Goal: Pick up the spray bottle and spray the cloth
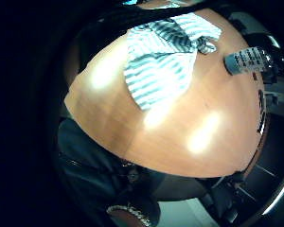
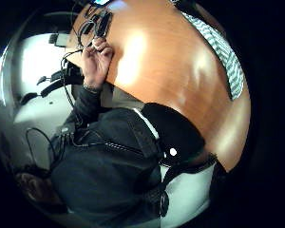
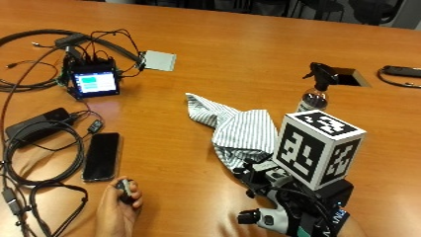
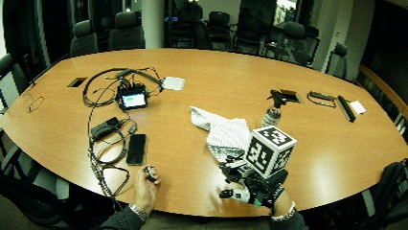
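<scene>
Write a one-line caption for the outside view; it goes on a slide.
Gloved right hand hovers near a striped cloth; spray bottle stands untouched beyond it.

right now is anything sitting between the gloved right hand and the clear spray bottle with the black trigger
Only partly: the striped grey-and-white cloth lies crumpled just ahead of the gloved right hand. The clear spray bottle with black trigger stands upright beyond the cloth's far edge, with bare table beside it.

A striped cloth [image 4: 224,132] lies crumpled on the wooden bench [image 4: 210,86], with the spray bottle [image 4: 273,111] upright just beside it. The gloved right hand [image 4: 245,189] hovers near the cloth's edge; the bare left hand [image 4: 145,184] rests beside a phone [image 4: 136,149].
</scene>
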The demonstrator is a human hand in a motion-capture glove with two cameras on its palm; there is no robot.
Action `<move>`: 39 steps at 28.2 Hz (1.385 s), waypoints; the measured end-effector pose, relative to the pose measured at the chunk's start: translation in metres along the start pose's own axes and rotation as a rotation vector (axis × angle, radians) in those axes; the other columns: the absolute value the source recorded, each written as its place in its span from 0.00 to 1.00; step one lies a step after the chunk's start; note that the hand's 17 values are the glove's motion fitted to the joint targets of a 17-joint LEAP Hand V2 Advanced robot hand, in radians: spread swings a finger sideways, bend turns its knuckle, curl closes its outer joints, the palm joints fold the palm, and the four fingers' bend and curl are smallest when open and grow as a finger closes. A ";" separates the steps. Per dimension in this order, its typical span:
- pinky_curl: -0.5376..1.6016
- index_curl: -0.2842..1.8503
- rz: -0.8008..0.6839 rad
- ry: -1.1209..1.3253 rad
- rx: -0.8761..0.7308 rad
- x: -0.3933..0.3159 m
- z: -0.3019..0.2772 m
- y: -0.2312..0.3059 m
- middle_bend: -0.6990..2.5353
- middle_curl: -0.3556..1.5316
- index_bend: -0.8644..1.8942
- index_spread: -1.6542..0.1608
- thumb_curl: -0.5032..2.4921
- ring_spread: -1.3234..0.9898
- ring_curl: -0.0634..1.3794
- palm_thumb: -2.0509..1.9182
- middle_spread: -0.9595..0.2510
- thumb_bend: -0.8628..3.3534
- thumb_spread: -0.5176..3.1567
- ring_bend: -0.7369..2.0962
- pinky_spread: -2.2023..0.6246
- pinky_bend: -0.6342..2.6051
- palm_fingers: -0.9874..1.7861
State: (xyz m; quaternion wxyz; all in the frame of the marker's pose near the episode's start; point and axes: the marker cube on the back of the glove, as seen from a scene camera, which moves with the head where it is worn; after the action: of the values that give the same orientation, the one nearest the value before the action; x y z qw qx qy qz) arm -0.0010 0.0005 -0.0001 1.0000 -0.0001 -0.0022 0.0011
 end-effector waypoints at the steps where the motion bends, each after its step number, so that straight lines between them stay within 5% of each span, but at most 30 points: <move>1: 0.29 0.16 0.000 0.000 0.000 0.000 0.000 0.000 0.27 0.21 0.40 0.80 0.19 0.56 0.08 0.59 0.78 0.25 0.25 0.36 0.82 0.31 0.51; 9: 0.34 0.22 -0.060 -0.026 0.013 -0.034 0.003 -0.026 0.27 0.25 0.39 0.73 0.20 0.56 0.14 0.61 0.77 0.25 0.37 0.37 0.85 0.31 0.49; 23: 0.37 0.25 0.034 0.022 0.027 0.008 -0.008 -0.013 0.27 0.28 0.38 0.70 0.22 0.56 0.18 0.61 0.77 0.23 0.44 0.36 0.87 0.31 0.49; 39: 0.39 0.27 0.325 -0.019 0.228 0.088 -0.047 -0.035 0.27 0.31 0.37 0.69 0.23 0.56 0.21 0.62 0.76 0.21 0.46 0.37 0.87 0.31 0.50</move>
State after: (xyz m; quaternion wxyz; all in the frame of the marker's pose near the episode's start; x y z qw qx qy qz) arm 0.0874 -0.0347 -0.0468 0.9802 0.1127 -0.0114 0.1627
